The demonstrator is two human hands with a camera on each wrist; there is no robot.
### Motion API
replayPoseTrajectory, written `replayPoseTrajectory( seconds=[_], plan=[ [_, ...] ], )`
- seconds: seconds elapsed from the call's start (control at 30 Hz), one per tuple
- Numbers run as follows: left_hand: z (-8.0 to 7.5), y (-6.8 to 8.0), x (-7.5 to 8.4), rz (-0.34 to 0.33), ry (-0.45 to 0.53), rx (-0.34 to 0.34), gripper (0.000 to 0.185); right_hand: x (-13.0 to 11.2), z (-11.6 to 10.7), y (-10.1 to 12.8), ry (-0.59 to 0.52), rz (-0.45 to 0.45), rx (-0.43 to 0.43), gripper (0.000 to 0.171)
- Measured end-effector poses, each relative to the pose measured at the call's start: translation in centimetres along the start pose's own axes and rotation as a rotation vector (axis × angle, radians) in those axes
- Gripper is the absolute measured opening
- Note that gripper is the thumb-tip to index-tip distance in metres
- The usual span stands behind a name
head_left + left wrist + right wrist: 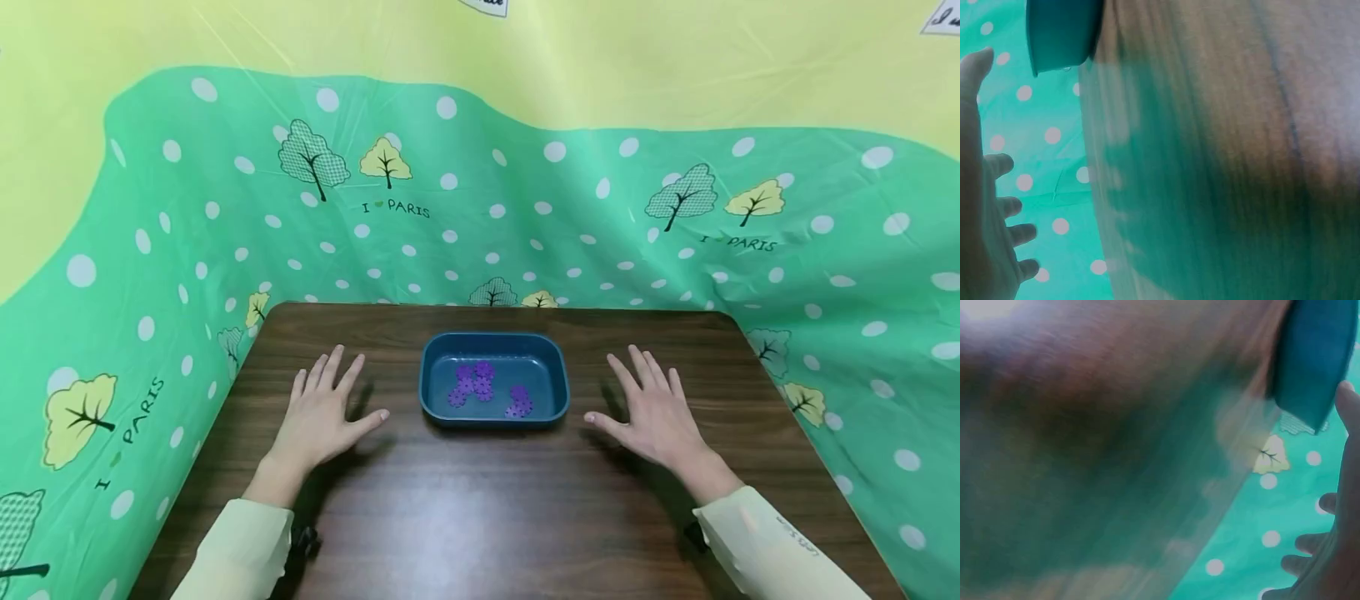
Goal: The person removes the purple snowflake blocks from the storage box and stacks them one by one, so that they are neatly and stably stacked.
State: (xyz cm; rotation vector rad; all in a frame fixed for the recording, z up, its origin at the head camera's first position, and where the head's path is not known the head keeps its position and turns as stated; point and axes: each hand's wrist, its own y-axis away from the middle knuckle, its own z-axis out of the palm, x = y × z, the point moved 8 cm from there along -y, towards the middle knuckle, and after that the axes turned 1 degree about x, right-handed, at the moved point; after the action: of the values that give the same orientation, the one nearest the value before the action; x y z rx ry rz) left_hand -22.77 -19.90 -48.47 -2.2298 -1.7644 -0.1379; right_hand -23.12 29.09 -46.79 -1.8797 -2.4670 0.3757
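A dark wood-grain table (487, 508) with rounded far corners carries a shallow blue tray (555, 371), rectangular with softly rounded corners and a smooth, slightly glossy plastic wall. Inside it lie several small purple pieces (474, 382), flat and toothed like little flowers or gears, bunched in two loose clusters on the tray floor.

The left hand (322, 412) rests palm down on the table just left of the tray, fingers straight and fanned, thumb stretched toward the tray; its grip is apart and holds nothing. The right hand (652, 412) mirrors it on the other side, flat, fingers spread, thumb pointing inward, its grip likewise apart and empty. Neither hand touches the tray. Both arms wear pale yellow-cream sleeves (240, 550) of soft cloth.

Round the table hangs a thin, crinkled plastic sheet (600, 217), green with white dots, cartoon trees and the words "I PARIS", yellow above.

The wrist views are blurred: each shows streaky wood grain, a corner of the tray's outer wall and the spread fingertips (1004, 164) against the dotted green sheet.
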Motion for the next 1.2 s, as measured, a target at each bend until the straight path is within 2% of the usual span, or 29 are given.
replayPoseTrajectory(
  seconds=[0.13,0.3,0.43,0.63,0.97,1.2],
  plan=[
    [-0.7,-0.5,0.1,-0.017,0.07,0.037,0.094,-0.7,-1.3,-1.0,-0.005,-0.017,0.042,0.1],
    [-0.8,-1.2,0.1,-0.057,0.195,0.051,0.078,-2.0,-2.2,-2.2,-0.046,-0.041,0.071,0.083],
    [-0.4,-1.8,0.1,-0.092,0.279,0.016,0.071,-3.0,-2.5,-3.2,-0.088,-0.025,0.044,0.072],
    [0.1,-2.4,0.4,-0.135,0.375,-0.043,0.074,-4.5,-2.6,-4.3,-0.134,-0.002,-0.005,0.07],
    [0.1,-3.0,1.9,-0.126,0.459,-0.039,0.068,-7.4,-1.8,-5.1,-0.196,-0.041,-0.065,0.056],
    [0.8,-3.3,2.9,-0.139,0.538,-0.025,0.059,-8.8,-1.0,-5.5,-0.202,-0.042,-0.076,0.054]
  ],
)
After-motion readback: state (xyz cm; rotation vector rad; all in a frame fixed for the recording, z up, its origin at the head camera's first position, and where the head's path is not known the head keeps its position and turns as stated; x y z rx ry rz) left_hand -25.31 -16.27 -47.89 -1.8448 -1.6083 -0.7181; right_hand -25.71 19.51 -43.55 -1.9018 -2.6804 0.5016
